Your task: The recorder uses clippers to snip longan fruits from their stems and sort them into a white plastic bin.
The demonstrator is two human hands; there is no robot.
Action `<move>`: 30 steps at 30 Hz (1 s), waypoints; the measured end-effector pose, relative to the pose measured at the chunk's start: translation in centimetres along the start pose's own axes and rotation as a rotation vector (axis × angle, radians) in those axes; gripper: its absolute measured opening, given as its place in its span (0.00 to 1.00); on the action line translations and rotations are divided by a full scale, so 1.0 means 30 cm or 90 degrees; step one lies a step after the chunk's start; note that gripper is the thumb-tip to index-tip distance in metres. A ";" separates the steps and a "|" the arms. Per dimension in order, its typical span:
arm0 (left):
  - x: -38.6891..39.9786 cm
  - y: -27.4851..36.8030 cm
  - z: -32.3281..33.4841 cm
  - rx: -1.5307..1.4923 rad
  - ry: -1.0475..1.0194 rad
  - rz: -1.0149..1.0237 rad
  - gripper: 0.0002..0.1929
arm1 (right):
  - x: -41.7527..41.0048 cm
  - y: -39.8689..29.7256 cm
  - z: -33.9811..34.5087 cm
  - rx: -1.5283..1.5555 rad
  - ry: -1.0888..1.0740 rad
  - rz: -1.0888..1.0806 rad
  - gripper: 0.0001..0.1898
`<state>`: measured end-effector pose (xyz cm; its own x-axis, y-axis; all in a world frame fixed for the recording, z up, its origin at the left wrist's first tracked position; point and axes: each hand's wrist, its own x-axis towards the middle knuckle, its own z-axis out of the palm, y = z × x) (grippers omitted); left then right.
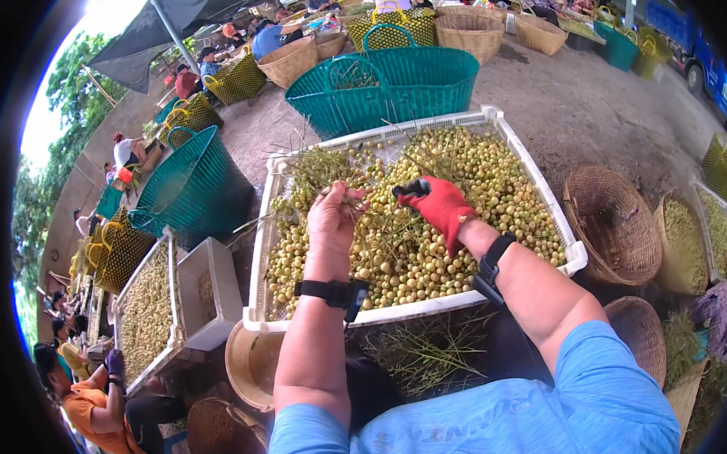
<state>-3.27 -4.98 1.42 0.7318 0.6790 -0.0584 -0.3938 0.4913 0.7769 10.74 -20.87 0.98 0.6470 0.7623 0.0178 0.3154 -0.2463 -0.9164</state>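
Note:
A white plastic mesh tray (417, 312) lies before me, heaped with small round yellow-green fruits (413, 273). Thin brown-green stems (378, 223) are spread among the fruits, with a thicker tangle at the tray's far left. Over the left-centre of the heap, my bare left hand (333, 213) pinches some thin stems between its fingers. My right hand (438, 206) wears a red glove with black fingertips. It hovers just right of the left hand, its fingers curled inward; whether anything is inside them is hidden. Each wrist carries a black strap.
A green plastic basket (421, 75) holding stems stands beyond the tray; another green basket (184, 179) is at left. Woven baskets (612, 224) stand at right. Cut stems (434, 350) lie below the tray's near edge. At lower left, a person in orange (99, 410) sits by another fruit tray (147, 306).

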 end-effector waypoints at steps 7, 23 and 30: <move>-0.042 0.003 0.020 -0.104 -0.052 -0.110 0.05 | -0.066 -0.112 0.042 0.395 -0.125 -0.114 0.23; 0.015 0.040 -0.069 -0.231 0.042 0.039 0.08 | -0.035 -0.008 -0.029 0.043 -0.065 -0.159 0.24; -0.014 -0.027 -0.007 -0.163 0.038 0.080 0.06 | -0.070 -0.079 0.078 0.263 -0.328 -0.062 0.18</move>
<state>-3.37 -5.54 0.68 0.6375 0.7703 -0.0153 -0.6120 0.5185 0.5972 7.00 -20.49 2.17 0.1826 0.9832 0.0085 -0.0023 0.0090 -1.0000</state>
